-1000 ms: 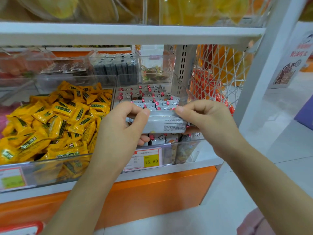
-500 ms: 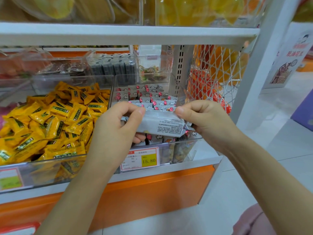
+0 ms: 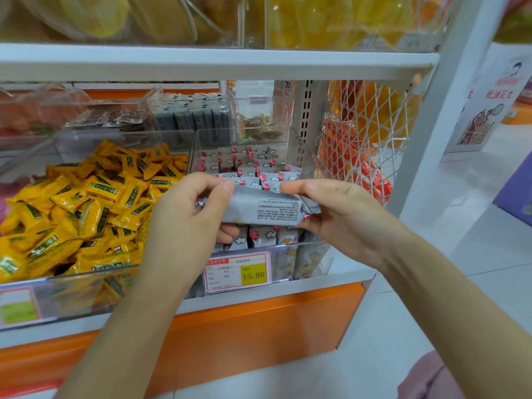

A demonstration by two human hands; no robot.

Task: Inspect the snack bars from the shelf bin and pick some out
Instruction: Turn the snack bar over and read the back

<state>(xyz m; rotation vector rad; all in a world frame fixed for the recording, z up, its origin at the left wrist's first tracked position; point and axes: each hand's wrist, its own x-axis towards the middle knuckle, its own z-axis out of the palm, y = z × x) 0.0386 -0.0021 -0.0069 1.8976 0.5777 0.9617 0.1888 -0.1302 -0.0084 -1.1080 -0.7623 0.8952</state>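
A grey-wrapped snack bar [image 3: 264, 208] is held level above the clear shelf bin [image 3: 305, 254], its printed back side facing me. My left hand [image 3: 187, 223] pinches its left end between thumb and fingers. My right hand [image 3: 339, 217] pinches its right end. Below and behind the held bar, the bin holds several more grey bars with red spots and cloud prints [image 3: 247, 165]. A price tag reading 15.80 [image 3: 239, 272] is fixed to the bin's front.
A clear bin of yellow wrapped candies [image 3: 86, 203] stands to the left. Smaller clear boxes [image 3: 259, 119] sit at the back. A white shelf board [image 3: 201, 61] runs overhead. A white net with orange packs [image 3: 362, 151] hangs right, beside a white post [image 3: 431, 116].
Both hands have tipped the bar's top edge away and lowered it slightly, so the printed back now faces upward. The grip at both ends is unchanged.
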